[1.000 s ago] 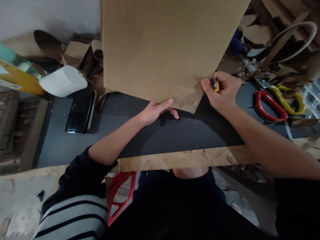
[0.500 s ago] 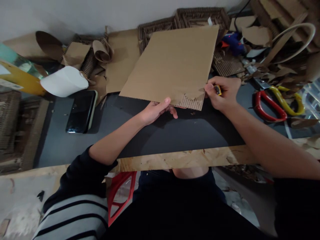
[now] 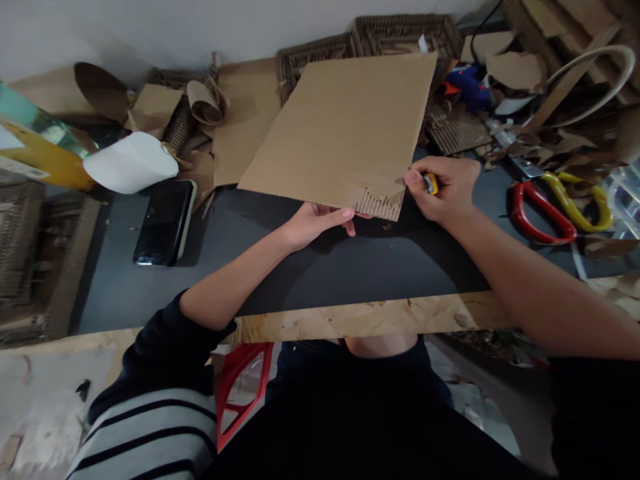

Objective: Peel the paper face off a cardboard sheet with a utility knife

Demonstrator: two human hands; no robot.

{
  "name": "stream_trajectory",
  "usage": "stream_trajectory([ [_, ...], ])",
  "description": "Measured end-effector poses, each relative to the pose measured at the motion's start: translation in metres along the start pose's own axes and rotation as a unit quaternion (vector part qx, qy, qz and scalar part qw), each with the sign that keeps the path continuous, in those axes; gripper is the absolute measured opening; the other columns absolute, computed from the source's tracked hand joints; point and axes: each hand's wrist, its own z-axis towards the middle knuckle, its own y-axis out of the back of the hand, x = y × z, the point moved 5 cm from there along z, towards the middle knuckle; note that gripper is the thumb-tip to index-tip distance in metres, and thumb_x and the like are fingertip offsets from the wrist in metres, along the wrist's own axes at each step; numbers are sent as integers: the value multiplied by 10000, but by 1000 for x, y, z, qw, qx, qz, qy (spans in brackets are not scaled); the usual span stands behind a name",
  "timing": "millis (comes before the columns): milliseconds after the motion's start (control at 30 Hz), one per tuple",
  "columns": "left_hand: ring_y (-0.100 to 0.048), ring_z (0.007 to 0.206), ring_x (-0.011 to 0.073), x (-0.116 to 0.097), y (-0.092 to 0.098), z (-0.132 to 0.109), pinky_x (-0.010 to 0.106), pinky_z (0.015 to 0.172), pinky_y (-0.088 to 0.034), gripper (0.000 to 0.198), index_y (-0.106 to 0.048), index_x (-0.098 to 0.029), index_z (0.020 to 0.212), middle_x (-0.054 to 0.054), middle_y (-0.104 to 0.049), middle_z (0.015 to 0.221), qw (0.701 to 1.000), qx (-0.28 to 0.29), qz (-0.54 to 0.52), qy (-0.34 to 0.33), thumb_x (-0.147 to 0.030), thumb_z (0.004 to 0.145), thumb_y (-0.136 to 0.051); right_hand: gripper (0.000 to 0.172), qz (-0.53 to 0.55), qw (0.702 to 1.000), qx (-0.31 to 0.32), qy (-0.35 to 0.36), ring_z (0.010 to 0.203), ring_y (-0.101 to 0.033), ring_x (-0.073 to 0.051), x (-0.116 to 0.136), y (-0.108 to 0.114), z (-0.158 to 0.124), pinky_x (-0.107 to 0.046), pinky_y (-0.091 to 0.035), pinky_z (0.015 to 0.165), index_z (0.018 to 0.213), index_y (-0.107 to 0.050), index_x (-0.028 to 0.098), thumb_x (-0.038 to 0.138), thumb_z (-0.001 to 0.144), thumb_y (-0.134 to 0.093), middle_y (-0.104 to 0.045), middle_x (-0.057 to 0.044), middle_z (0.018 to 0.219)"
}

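Note:
A brown cardboard sheet [image 3: 345,127] is held tilted above the dark mat [image 3: 350,273]. Near its lower right corner the top layer is peeled off, and ridged corrugation shows. My left hand [image 3: 317,225] grips the sheet's lower edge, thumb on top and fingers mostly hidden underneath. At the right edge of the sheet, my right hand [image 3: 445,190] is closed around a small yellow and black tool [image 3: 431,183]. Its thumb and forefinger meet the cardboard beside the bare corrugation. Most of the tool is hidden in the fist.
Scissors with red and yellow handles [image 3: 543,217] lie at the right. A phone [image 3: 164,223] and a white roll [image 3: 131,163] are at the left. Cardboard scraps, a blue glue gun [image 3: 470,88] and woven-looking cardboard trays [image 3: 407,33] line the back.
My left thumb has slid right along the lower edge, closer to the peeled corner. My right hand has shifted slightly left, and the sheet's right edge has moved a little with it.

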Motion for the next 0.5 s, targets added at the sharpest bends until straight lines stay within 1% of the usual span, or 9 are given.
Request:
stream_trajectory([
  [100,-751,709,177,-1,2,-1,368,803,-656,651,-810,-186,963,90,-854,944,1000,-2,-11,-5,-809,785,-863,467,4,1000,-23,-12,678,-685,-258,1,1,1,-434,-540,704,728,-662,307,701,973,-613,-661,-49,681],
  [233,-750,702,181,-2,3,-1,372,786,-657,580,-788,-200,962,61,-843,906,1000,-20,-22,-3,-733,766,-907,538,-3,999,-2,-53,625,-602,-231,1,-2,3,-411,-461,641,677,-632,299,754,965,-639,-604,-31,637],
  [333,-734,678,178,-2,4,0,374,748,-659,559,-763,-204,985,59,-840,892,999,-34,-35,-9,-693,763,-917,543,-19,998,8,-65,584,-555,-219,2,-6,3,-404,-410,610,681,-649,295,750,976,-648,-603,-26,618],
  [433,-721,650,169,-1,4,0,365,721,-654,572,-753,-202,978,55,-837,877,997,-40,-56,-25,-690,744,-940,534,-32,998,2,-58,566,-551,-212,4,-9,4,-401,-390,595,685,-672,293,743,972,-652,-633,-28,615],
  [500,-723,657,167,-1,3,0,370,752,-657,595,-762,-197,944,73,-852,908,998,-34,-42,-25,-730,742,-933,510,-24,998,-6,-58,565,-554,-204,4,-9,5,-393,-398,588,687,-691,287,720,956,-672,-663,-31,630],
])
